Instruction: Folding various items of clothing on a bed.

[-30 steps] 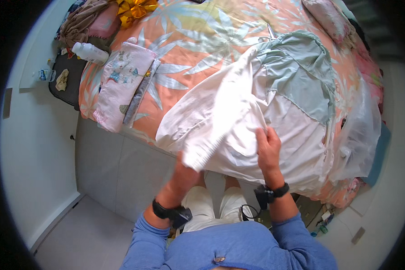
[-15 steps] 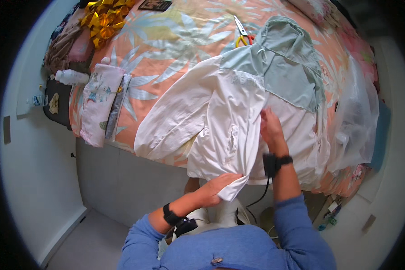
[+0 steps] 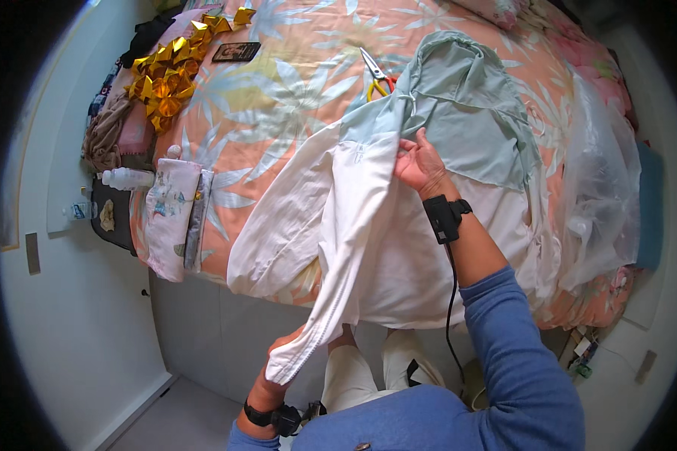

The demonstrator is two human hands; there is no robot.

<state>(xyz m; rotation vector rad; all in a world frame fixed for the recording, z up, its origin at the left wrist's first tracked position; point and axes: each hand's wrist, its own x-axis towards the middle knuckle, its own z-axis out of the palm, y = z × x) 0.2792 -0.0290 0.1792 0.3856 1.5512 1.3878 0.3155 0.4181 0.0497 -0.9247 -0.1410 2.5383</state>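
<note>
A hooded jacket, white below with a pale green hood and shoulders, lies opened out on the bed. Its front panel is pulled toward me, the zip edge running down to the hem corner. My left hand is closed on that hem corner beyond the bed's near edge, its fingers partly hidden by the cloth. Below the hood, my right hand has its fingers curled at the upper front edge, thumb raised. Scissors with red and yellow handles lie beside the hood.
The bed has a flowered orange cover. At left are folded cloths, a white bottle, gold ribbon and a phone. A clear plastic bag lies at right. A black cable hangs from my right wrist.
My left hand has drawn the hem corner down and left, stretching the front panel. My right hand has moved up along the front edge toward the hood.
</note>
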